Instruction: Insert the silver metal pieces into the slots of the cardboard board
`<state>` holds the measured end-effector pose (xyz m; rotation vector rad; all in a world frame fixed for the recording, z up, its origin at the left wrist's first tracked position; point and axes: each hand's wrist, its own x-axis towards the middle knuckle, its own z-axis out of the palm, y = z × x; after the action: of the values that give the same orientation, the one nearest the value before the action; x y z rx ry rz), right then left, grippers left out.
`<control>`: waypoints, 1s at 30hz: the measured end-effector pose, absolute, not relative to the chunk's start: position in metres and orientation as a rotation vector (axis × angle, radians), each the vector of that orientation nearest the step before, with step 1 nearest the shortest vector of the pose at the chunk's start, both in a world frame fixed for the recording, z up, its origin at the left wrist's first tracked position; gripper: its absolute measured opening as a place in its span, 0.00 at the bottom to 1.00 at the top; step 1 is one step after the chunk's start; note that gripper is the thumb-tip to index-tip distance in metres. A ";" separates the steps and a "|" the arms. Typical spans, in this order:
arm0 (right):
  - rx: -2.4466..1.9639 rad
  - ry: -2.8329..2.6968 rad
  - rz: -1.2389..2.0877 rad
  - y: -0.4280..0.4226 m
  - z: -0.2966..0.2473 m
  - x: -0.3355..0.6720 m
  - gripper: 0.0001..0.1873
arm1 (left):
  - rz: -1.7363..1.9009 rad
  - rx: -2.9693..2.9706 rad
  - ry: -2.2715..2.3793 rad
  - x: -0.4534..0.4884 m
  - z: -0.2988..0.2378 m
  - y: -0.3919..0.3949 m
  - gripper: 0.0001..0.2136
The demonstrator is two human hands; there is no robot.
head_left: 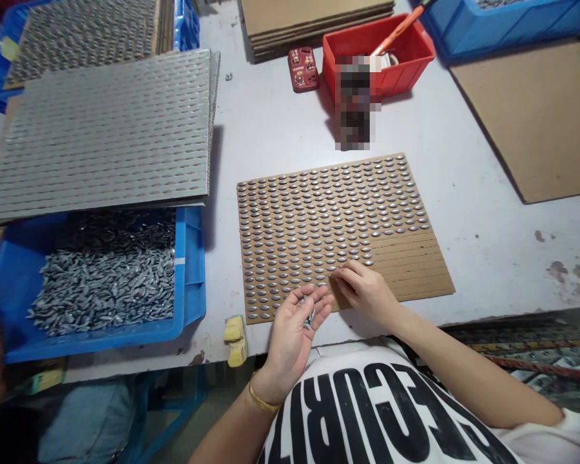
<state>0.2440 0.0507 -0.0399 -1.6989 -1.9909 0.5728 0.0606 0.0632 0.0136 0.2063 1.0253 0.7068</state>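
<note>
A brown cardboard sheet [415, 270] lies on the white table, most of its rows filled with small oval metal pieces [328, 212]. My left hand [292, 335] is cupped palm-up at the sheet's near edge, holding a few of the same metal pieces [309, 318]. My right hand [365, 290] rests on the sheet beside it, fingers pinched together at the end of a partly filled row; whether a piece is between the fingertips I cannot make out. The lower right rows of the sheet are bare.
A blue bin [191, 270] full of loose metal pieces stands at the left, with stacked filled sheets [106, 129] lying over its back. A red bin [406, 51], cardboard stacks [314, 19], another blue bin [502, 26] and a cardboard sheet [541, 116] lie beyond.
</note>
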 end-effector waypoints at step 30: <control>-1.443 -1.188 1.181 0.024 -0.003 0.244 0.07 | 0.668 0.388 1.090 0.097 0.010 0.063 0.10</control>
<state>0.2439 0.0240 -0.0026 -1.4432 -1.1885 1.1811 0.0972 0.0627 0.0103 0.3877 1.0896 0.6678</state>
